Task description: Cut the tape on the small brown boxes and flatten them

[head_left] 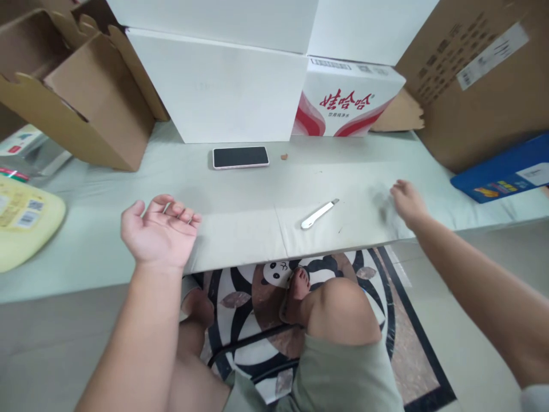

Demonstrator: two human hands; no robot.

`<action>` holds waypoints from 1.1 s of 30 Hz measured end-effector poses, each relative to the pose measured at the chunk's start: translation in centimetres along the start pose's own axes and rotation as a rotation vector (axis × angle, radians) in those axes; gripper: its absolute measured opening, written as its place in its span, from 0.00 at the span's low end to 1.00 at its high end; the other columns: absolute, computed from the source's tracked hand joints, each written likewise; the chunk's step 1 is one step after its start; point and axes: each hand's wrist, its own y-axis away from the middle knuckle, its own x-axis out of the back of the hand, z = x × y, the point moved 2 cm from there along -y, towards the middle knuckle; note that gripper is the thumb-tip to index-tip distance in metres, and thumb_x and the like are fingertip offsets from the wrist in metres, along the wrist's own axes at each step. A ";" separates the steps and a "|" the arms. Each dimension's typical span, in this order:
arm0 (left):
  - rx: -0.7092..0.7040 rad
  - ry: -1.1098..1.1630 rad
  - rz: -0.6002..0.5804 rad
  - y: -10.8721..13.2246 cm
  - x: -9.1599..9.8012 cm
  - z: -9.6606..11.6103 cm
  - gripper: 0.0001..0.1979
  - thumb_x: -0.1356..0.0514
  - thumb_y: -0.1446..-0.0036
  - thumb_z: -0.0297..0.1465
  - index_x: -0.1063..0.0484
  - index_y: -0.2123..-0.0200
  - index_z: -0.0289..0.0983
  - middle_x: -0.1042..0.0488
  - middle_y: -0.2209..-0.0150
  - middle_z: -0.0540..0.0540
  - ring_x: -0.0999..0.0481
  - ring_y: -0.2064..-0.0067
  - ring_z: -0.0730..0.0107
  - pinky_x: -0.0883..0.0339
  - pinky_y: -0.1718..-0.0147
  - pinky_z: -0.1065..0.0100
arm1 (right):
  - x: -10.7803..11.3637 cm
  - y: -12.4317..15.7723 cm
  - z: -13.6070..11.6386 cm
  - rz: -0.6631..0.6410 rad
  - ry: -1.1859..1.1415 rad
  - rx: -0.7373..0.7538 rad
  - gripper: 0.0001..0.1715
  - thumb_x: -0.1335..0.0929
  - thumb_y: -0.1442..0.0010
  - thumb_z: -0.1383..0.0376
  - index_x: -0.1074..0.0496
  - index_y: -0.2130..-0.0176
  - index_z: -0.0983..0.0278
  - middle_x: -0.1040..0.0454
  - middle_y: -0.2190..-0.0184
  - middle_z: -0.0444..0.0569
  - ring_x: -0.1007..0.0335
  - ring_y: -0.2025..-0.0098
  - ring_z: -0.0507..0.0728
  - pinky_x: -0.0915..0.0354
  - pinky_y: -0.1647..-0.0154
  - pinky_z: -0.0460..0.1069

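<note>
My left hand (pixel 162 232) is palm up over the left part of the cloth-covered table, fingers loosely bent and apart, with nothing in it. On the right, my right hand (pixel 409 203) is low above the table, seen from its side; its fingers are mostly hidden and slightly blurred, so their grip is unclear. Between the hands lies a white utility knife (pixel 319 214), nearer to my right hand, with a short blade tip pointing up and right. A phone (pixel 241 157) with a dark screen lies flat farther back, and a small brown scrap (pixel 284 157) sits beside it.
White boxes (pixel 223 86) and a red-and-white carton (pixel 343 103) stand along the back. An open cardboard box (pixel 103 91) and a yellow bottle (pixel 30 223) are at left. A large cardboard box (pixel 472 109) and a blue box (pixel 501 174) are at right.
</note>
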 end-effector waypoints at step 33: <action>0.077 0.091 -0.079 1.0 2.3 0.4 0.17 0.45 0.38 0.43 0.34 0.76 0.42 0.37 0.81 0.50 0.38 0.81 0.71 0.37 0.76 0.66 | -3.6 6.4 -2.2 -0.008 0.500 0.079 0.31 0.41 0.38 0.62 0.30 0.39 0.67 0.27 0.42 0.65 0.33 0.42 0.66 0.40 0.40 0.57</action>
